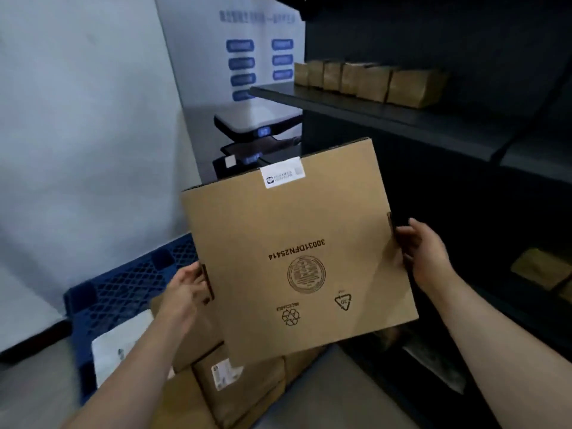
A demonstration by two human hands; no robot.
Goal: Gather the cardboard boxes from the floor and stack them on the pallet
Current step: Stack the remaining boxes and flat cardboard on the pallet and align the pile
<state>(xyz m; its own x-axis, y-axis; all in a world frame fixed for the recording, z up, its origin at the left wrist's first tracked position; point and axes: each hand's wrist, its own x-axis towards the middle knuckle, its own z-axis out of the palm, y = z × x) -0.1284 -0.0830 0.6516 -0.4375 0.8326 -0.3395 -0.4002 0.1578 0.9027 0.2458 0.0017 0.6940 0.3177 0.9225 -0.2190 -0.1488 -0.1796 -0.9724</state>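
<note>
A large brown cardboard box with printed code, a round stamp and recycling marks hangs in the air in front of me, its top tilted away. My left hand grips its left side at a handle slot, and my right hand grips its right side. Below the box lies a blue plastic pallet against the white wall. Several cardboard boxes rest on the pallet under the held box, one with a white label. A white flat package lies at the pallet's near left.
A dark shelving unit stands on the right, with a row of small brown boxes on its shelf and more brown packages lower down. A scale-like device sits behind the pallet. A white wall runs along the left.
</note>
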